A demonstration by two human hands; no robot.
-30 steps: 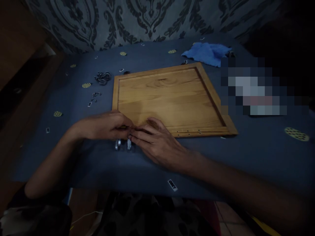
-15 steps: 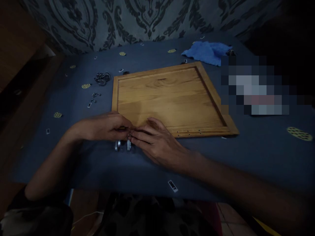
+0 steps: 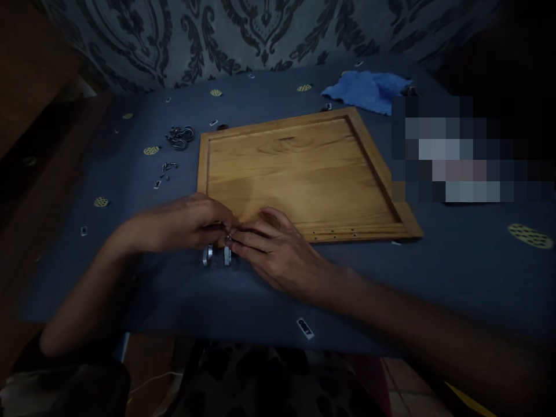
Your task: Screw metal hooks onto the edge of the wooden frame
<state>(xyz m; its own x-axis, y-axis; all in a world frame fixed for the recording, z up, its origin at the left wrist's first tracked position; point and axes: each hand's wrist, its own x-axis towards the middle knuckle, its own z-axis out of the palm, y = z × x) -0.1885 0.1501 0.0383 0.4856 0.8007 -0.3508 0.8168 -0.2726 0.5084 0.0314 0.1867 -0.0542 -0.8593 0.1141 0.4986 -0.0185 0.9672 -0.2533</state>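
Note:
A flat wooden panel (image 3: 299,168) with a raised frame lies on a blue cloth-covered table (image 3: 456,272). My left hand (image 3: 182,223) and my right hand (image 3: 273,249) meet at the panel's near left edge, fingertips pinched together over a small metal part. A metal double hook piece (image 3: 216,255) sticks out from the panel's edge just below the fingertips. What exactly the fingers pinch is too small to make out. A row of small holes (image 3: 332,234) shows along the panel's near rail.
A pile of metal hooks (image 3: 180,136) and loose screws (image 3: 167,171) lie left of the panel. A blue rag (image 3: 367,90) sits at the back. A blurred patch covers the right side. Patterned wallpaper stands behind the table.

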